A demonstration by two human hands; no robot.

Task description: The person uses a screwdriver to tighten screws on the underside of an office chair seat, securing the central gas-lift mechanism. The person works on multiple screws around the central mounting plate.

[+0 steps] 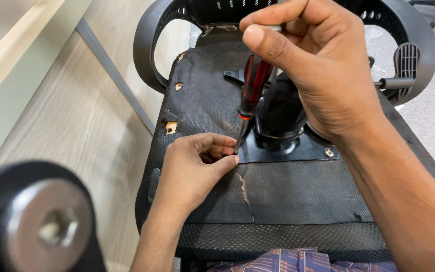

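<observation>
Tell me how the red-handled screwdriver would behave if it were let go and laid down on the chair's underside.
The screwdriver looks stiff: its thin metal shaft stays straight between the right hand and left hand. Its rounded handle would probably roll. The glossy plastic may be slippery, though the rough black fabric should slow it.

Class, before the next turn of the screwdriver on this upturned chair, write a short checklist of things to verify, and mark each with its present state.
1. Right hand grips the screwdriver handle: ok.
2. Left hand fingers steady the shaft near the tip: ok.
3. Tip seated in a screw head: cannot tell, fingers hide it.
4. Other plate screw in place: ok.
5. Metal plate flat on the seat underside: ok.
</observation>
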